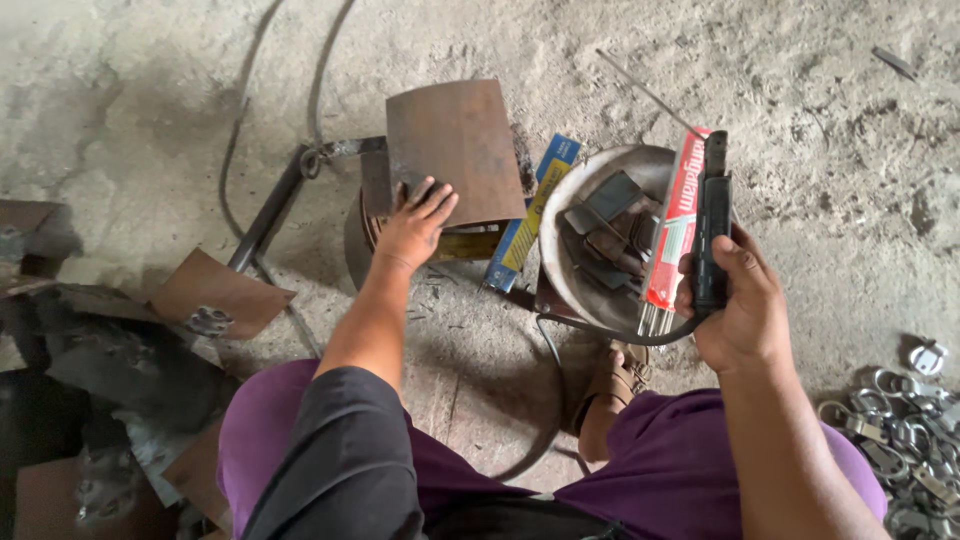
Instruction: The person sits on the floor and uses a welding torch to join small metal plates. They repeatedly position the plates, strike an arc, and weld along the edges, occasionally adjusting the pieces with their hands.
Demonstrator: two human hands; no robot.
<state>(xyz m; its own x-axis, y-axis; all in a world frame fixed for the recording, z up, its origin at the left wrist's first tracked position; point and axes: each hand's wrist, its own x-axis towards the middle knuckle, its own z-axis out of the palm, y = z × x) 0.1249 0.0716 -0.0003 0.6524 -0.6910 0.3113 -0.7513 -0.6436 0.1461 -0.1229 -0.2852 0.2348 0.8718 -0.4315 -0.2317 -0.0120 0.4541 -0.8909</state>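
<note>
A long red-and-white carton of rods (672, 235) leans in the metal bowl (600, 165) at three o'clock of centre, while a narrow blue-and-yellow box (530, 215) lies on the floor just at its nine o'clock.

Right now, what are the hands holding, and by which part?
The right hand grips a black welding electrode holder around its handle. The left hand holds nothing; it rests flat on a rusty metal plate.

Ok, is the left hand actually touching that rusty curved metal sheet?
Touching. The head view shows the left hand with its fingers spread flat on the lower edge of the rusty curved metal sheet, no gap visible.
</note>
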